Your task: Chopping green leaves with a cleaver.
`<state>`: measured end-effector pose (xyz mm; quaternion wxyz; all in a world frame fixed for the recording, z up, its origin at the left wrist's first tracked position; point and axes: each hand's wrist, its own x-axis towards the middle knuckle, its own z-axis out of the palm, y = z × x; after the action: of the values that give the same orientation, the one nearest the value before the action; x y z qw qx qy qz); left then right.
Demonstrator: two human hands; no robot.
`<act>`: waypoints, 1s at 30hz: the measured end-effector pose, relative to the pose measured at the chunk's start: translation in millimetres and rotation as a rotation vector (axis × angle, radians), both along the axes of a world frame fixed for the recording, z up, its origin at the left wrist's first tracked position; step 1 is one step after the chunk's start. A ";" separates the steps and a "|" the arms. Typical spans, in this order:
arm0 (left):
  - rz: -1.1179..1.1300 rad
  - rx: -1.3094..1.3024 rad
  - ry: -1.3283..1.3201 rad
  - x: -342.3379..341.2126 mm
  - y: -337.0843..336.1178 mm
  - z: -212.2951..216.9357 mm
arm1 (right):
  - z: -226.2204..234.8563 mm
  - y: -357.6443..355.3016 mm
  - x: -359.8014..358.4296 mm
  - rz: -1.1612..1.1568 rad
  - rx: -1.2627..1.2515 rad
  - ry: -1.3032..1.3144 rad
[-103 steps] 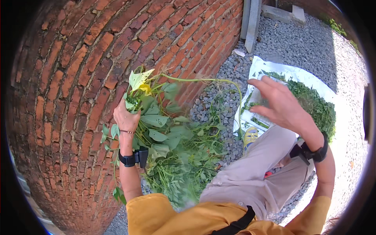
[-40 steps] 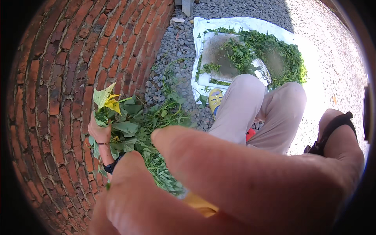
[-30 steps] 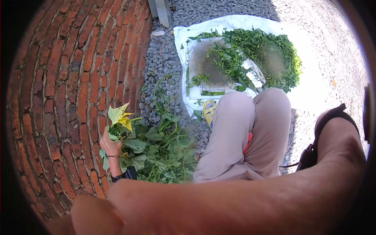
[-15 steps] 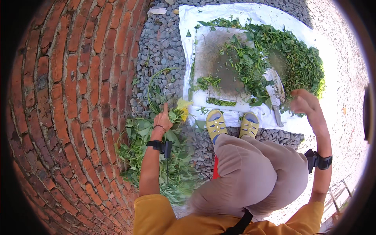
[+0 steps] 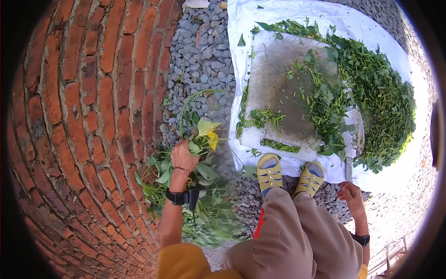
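Observation:
My left hand [image 5: 184, 156] is closed around leafy green stems [image 5: 200, 148] at the top of a loose heap of long greens [image 5: 204, 218]. A yellowed leaf [image 5: 212, 139] sticks out beside its fingers. My right hand [image 5: 352, 199] hangs just below the knife, fingers loosely bent and apart, with nothing seen in it. The broad-bladed knife [image 5: 357, 132] lies at the right edge of a pale, stained cutting board [image 5: 265, 69], its grey handle pointing toward me. Chopped greens [image 5: 388, 107] are piled right of the board, and some lie on it.
A white sheet [image 5: 241, 28] lies under the board and chopped greens, on grey gravel [image 5: 204, 56]. A red brick wall [image 5: 93, 116] rises on the left. My yellow sandals [image 5: 269, 174] rest at the sheet's near edge. Something red [image 5: 259, 223] shows beside my leg.
My left hand has drawn back toward me and closed on stems, where its finger was outstretched before. My right hand has dropped from beside the chopped pile to below the knife handle.

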<state>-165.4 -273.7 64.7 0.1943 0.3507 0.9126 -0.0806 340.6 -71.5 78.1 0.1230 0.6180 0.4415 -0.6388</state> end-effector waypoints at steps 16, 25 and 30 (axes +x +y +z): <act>-0.162 0.148 -0.106 -95.5 72.5 -79.4 | -17.9 4.7 -74.3 0.130 0.039 0.115; 0.097 -0.077 -0.046 -72.7 78.6 -88.3 | -18.2 -6.4 -60.5 0.183 0.092 0.072; 0.044 -0.018 -0.092 -49.4 68.6 -64.3 | -23.8 -2.9 -58.6 0.177 0.105 0.106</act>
<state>-214.8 -205.1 0.4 0.2408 0.3320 0.9095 -0.0683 282.0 -74.4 54.3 0.1226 0.5475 0.5330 -0.6333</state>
